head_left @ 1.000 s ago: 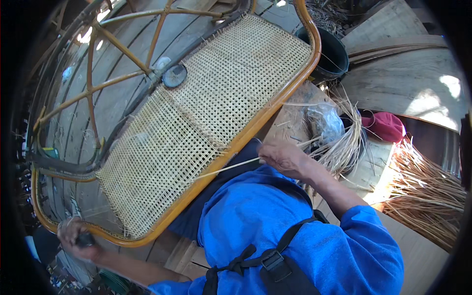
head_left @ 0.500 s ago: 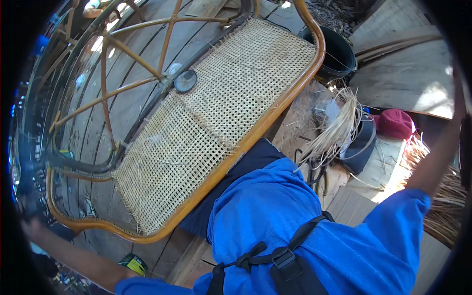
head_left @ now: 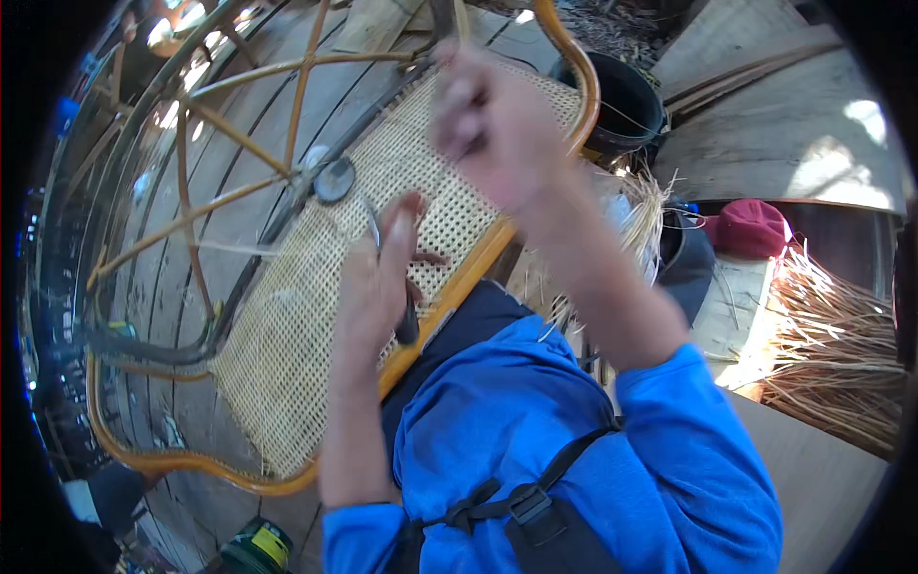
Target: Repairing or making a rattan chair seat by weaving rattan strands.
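rattan frame (head_left: 172, 230) curved across the nine o'clock side, its crossed orange rods meeting at a dark round disc (head_left: 334, 179). woven cane panel (head_left: 316, 316) ran from about seven o'clock up toward one o'clock, edged by a glossy orange rim (head_left: 459, 277) and resting against the person's blue-clad lap. left hand (head_left: 378, 282) lay on the panel just left of centre, fingers curled closed around a slim dark-handled tool (head_left: 406, 320) whose metal end (head_left: 373, 225) showed above the knuckles. right hand (head_left: 488, 124) was raised near twelve o'clock, blurred, fingers pinched together; whether a strand sat between them i could not tell. loose cane strands (head_left: 650, 206) fanned out at two o'clock beside a black bucket (head_left: 622, 96), with a maroon cap (head_left: 751, 228) and a thicker bundle of cane (head_left: 841, 354) at three o'clock.

the panel looked light but springy, its open weave likely easy to snag or crush under a fingertip, so the stiff rim seemed the safer place to grip. single strands probably were thin, flexible and prone to kinking, best pinched close to the working end.
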The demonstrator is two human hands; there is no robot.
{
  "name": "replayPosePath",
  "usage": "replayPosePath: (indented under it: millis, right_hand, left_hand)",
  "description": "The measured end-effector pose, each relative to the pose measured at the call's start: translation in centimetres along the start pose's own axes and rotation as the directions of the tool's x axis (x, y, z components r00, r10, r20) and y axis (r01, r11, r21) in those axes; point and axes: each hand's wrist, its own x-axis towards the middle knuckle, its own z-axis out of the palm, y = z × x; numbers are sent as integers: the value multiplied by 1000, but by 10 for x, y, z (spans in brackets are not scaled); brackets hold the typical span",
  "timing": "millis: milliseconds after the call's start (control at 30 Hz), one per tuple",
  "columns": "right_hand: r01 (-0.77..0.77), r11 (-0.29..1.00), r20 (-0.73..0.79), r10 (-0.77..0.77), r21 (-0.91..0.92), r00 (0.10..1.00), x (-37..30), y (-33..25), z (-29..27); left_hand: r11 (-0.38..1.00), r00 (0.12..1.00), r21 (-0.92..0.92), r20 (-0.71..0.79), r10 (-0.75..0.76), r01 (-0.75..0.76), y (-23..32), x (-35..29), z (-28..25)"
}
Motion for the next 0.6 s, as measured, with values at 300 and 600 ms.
replayPosePath:
  millis: [300,600]
  right_hand:
    - [62,998,-468,-43,25,882,12,36,-121]
    - [-265,939,-238,315,219,919,-9,88,-24]
  left_hand:
    - [863,569,92,-785,-243,496,-61,-52,-136]
    - [897,804,190,-544,-242,398,-20,-51,-59]
